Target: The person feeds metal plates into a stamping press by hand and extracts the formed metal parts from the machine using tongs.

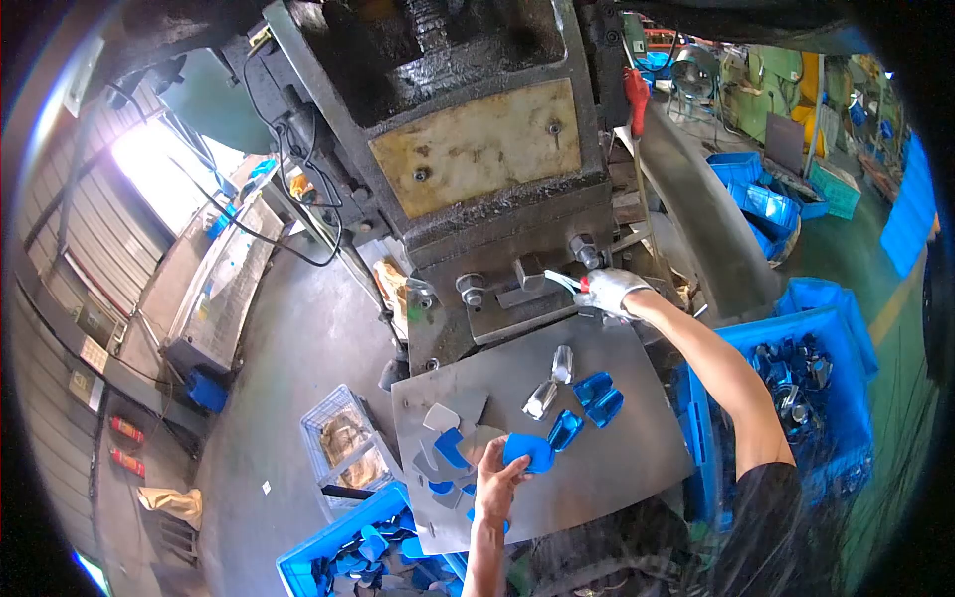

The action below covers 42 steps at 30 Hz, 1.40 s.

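My bare left hand (494, 478) pinches a flat blue metal blank (528, 453) over the steel table plate (617, 458). Loose blue and grey blanks (445, 417) lie beside that hand, partly overlapping. My gloved right hand (611, 294) is closed round slim metal tongs (564, 282) with a bit of red at the grip. Their tips reach to the small block of the press die (529, 273). Between the hands, several bent, shiny parts rest on the plate: silver ones (540, 399) and blue ones (598, 398).
The heavy press (476, 149) rises straight ahead. A blue crate (711, 468) with formed parts stands at right; another blue crate (298, 565) with flat blanks is at lower left. Near it sits a pale basket (316, 423). A curved metal chute (696, 199) runs along the right.
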Motion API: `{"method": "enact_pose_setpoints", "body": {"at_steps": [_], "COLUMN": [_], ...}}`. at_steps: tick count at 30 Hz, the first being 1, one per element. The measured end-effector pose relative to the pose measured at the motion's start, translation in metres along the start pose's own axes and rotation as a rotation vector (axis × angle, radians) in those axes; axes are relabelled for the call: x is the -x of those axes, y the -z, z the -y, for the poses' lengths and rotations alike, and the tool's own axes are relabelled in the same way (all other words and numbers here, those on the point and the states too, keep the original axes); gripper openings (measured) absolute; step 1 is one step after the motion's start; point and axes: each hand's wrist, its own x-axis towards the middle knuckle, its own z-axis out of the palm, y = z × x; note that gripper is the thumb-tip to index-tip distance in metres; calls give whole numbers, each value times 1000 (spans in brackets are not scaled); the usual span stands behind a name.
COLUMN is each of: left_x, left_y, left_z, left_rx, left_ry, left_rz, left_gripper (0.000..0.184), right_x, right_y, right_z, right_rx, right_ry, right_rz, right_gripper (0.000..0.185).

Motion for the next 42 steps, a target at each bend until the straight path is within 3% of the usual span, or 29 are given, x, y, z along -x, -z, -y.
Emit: {"method": "enact_pose_setpoints", "body": {"at_steps": [3,10,14,17,18,19,21,22,23,25,27,29,30,31,33,39,41,42], "left_x": [0,0,-3,-4,-3,-4,-7,-6,-7,-8,-7,-4,-5,-3,-2,-2,-5,-4], "left_y": [0,-25,-10,-6,-6,-4,-2,-4,-4,-3,-4,-11,-12,-14,-18,-21,-20,-20], "left_z": [2,-4,3,2,1,1,1,-4,-4,-1,0,2,6,9,11,16,22,19], "left_rx": [-16,-25,70,128,145,175,233,209,180,121,97,96,128,119,100,164,245,222], "left_ry": [35,27,33,33,37,33,25,29,11,-31,-1,20,44,56,78,32,-30,-25], "left_rz": [-22,40,47,25,9,29,68,61,76,106,120,111,117,105,88,69,110,125], "left_gripper": [35,40,37,34,34,35,35,38,39,41,41,41,40,39,39,39,41,42], "right_x": [12,8,11,31,40,57,85,102,121,145,174,186,191,196,198,195,187,184], "right_y": [-5,-11,1,-5,-8,-9,-16,-30,-20,-50,-49,-87,-68,-48,-27,-40,-62,-57], "right_z": [-3,10,8,-13,-19,-25,-35,-48,-35,-63,-51,-83,-55,-26,6,13,-7,2], "right_rx": [-303,-173,-260,-789,-749,-412,289,879,758,822,866,726,32,-663,-927,-981,-1018,-1010], "right_ry": [-200,-66,-117,-241,-155,-2,332,615,507,679,593,658,334,-72,-397,-284,-155,-223], "right_rz": [58,9,122,175,202,176,183,51,214,34,118,-12,297,363,436,359,305,346], "right_gripper": [35,34,32,32,34,36,22,35,50,50,51,49,37,26,16,22,24,24]}}
